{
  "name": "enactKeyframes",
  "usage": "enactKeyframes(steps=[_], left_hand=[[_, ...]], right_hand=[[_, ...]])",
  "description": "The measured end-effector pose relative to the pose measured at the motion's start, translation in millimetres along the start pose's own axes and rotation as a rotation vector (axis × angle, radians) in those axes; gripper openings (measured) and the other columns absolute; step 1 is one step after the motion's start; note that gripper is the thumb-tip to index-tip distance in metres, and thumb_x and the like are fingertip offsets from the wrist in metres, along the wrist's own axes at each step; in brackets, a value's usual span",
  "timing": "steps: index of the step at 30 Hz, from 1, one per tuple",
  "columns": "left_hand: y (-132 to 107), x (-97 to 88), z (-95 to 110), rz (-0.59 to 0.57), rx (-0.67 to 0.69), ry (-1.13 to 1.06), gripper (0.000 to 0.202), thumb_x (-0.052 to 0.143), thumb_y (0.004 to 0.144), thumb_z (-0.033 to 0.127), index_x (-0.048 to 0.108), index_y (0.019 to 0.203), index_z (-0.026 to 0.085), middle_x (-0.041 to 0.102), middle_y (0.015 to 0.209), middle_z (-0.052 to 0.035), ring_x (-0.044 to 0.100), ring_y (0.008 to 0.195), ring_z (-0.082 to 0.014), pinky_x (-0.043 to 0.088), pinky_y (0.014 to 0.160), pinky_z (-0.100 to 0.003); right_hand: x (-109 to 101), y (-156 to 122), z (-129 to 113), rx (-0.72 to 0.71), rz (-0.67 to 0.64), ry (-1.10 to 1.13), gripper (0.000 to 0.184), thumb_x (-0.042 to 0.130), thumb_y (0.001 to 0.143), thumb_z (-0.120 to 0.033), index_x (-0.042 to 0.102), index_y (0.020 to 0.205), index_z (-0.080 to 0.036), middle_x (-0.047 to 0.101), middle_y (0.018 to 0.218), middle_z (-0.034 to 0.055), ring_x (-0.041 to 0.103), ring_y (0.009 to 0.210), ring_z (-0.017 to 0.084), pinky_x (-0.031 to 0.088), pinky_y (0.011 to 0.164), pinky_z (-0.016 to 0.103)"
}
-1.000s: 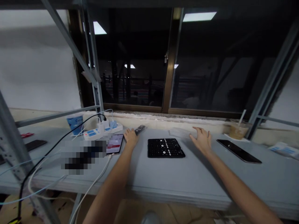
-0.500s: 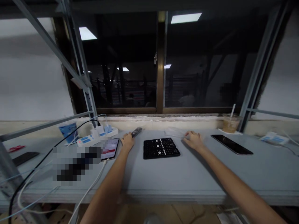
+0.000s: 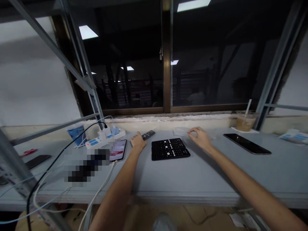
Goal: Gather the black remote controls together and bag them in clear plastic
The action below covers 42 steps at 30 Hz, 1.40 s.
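My left hand point(image 3: 138, 141) is closed around the near end of a dark remote control point(image 3: 148, 134), which points away to the right. Across from it, my right hand point(image 3: 199, 137) has thumb and forefinger pinched together at a thin, clear plastic bag point(image 3: 180, 131) near the back of the table. How much of the plastic is between the fingertips is hard to see. Between my hands, several black remote controls point(image 3: 170, 149) lie side by side in a neat block, buttons up.
A lit phone point(image 3: 118, 150) and a white power strip point(image 3: 106, 138) with cables are on the left, by a blue cup point(image 3: 76, 134). On the right lie a dark phone point(image 3: 246, 143) and an iced drink point(image 3: 244, 122). Metal rack posts point(image 3: 92, 99) frame the table point(image 3: 183, 179).
The view has shifted, so the scene sits further right. My right hand has moved left over the plastic bag. My left hand and its remote control have moved slightly right.
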<state>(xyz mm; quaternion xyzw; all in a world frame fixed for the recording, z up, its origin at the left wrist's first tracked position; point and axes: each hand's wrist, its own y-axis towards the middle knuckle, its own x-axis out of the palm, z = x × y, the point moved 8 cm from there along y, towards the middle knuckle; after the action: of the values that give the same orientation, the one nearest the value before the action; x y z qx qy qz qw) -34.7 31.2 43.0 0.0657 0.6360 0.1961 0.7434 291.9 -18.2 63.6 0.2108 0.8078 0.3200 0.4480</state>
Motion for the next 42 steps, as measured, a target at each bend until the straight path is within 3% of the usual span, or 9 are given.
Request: enactKeyframes(steps=[3,7,11,14,19,24,28,36,42], left_hand=[[1,-3.9,1,0.031,0.019,0.003,0.038,0.054,0.071,0.033,0.052,0.102,0.011,0.062,0.099,-0.0167,0.054,0.101,-0.0289,0.032,0.087,-0.040],[-2,-21.7,11,0.119,0.086,-0.040,0.034,0.046,0.077,0.034,0.050,0.105,0.016,0.062,0.103,-0.0115,0.054,0.101,-0.0249,0.033,0.088,-0.038],[-16,-42.0,43,0.186,0.353,-0.139,0.030,0.047,0.077,0.033,0.048,0.104,0.021,0.062,0.103,-0.0059,0.056,0.097,-0.0210,0.036,0.084,-0.032],[-29,-43.6,67,0.120,0.523,-0.148,0.030,0.048,0.076,0.033,0.046,0.105,0.023,0.063,0.100,-0.0037,0.059,0.090,-0.0204,0.040,0.076,-0.029],[-44,-40.1,87,0.077,0.662,-0.063,0.033,0.047,0.075,0.035,0.044,0.106,0.023,0.063,0.101,-0.0045,0.060,0.089,-0.0220,0.042,0.074,-0.030],[-41,-38.1,81,0.025,0.583,-0.039,0.036,0.046,0.077,0.036,0.041,0.110,0.023,0.065,0.093,-0.0039,0.061,0.088,-0.0231,0.041,0.073,-0.030],[-36,-36.9,72,0.002,0.492,-0.067,0.038,0.049,0.076,0.037,0.040,0.111,0.025,0.061,0.105,-0.0039,0.059,0.095,-0.0236,0.040,0.079,-0.031],[-9,-12.7,14,0.041,0.052,-0.137,0.031,0.050,0.077,0.031,0.049,0.104,0.016,0.061,0.102,-0.0121,0.056,0.098,-0.0255,0.044,0.076,-0.033],[-10,-1.5,-3,0.049,-0.062,-0.142,0.035,0.056,0.074,0.031,0.054,0.103,0.011,0.059,0.107,-0.0160,0.050,0.107,-0.0268,0.040,0.085,-0.035]], right_hand=[[4,0,-12,-0.047,-0.019,0.100,0.015,0.048,0.071,-0.024,0.063,0.073,-0.021,0.062,0.086,0.0047,0.056,0.088,0.020,0.038,0.085,0.036],[8,-2,-17,-0.068,-0.032,0.223,0.016,0.048,0.070,-0.024,0.063,0.076,-0.020,0.062,0.084,0.0049,0.056,0.084,0.020,0.041,0.082,0.035],[13,-2,-10,0.073,-0.046,0.432,0.023,0.047,0.071,-0.029,0.060,0.088,-0.019,0.063,0.090,0.0057,0.057,0.078,0.018,0.043,0.077,0.034],[16,-2,-9,0.181,-0.058,0.598,0.028,0.046,0.073,-0.034,0.057,0.095,-0.021,0.061,0.087,0.0037,0.059,0.074,0.017,0.043,0.073,0.032],[14,-2,-12,0.296,-0.046,0.791,0.019,0.047,0.072,-0.037,0.055,0.079,-0.022,0.059,0.080,0.0003,0.060,0.071,0.015,0.043,0.073,0.030],[9,-5,-2,0.455,0.048,0.928,0.028,0.047,0.072,-0.047,0.050,0.088,-0.023,0.060,0.091,0.0017,0.060,0.067,0.014,0.044,0.068,0.029],[7,-5,4,0.454,0.057,0.864,0.034,0.045,0.073,-0.049,0.047,0.096,-0.023,0.060,0.095,0.0039,0.061,0.069,0.014,0.045,0.066,0.027],[9,-6,11,0.411,0.043,0.748,0.032,0.048,0.069,-0.044,0.051,0.091,-0.021,0.061,0.087,0.0047,0.060,0.066,0.015,0.045,0.062,0.028],[9,-9,18,0.432,0.037,0.728,0.033,0.054,0.061,-0.045,0.054,0.082,-0.019,0.060,0.079,0.0033,0.057,0.061,0.014,0.044,0.059,0.027]])
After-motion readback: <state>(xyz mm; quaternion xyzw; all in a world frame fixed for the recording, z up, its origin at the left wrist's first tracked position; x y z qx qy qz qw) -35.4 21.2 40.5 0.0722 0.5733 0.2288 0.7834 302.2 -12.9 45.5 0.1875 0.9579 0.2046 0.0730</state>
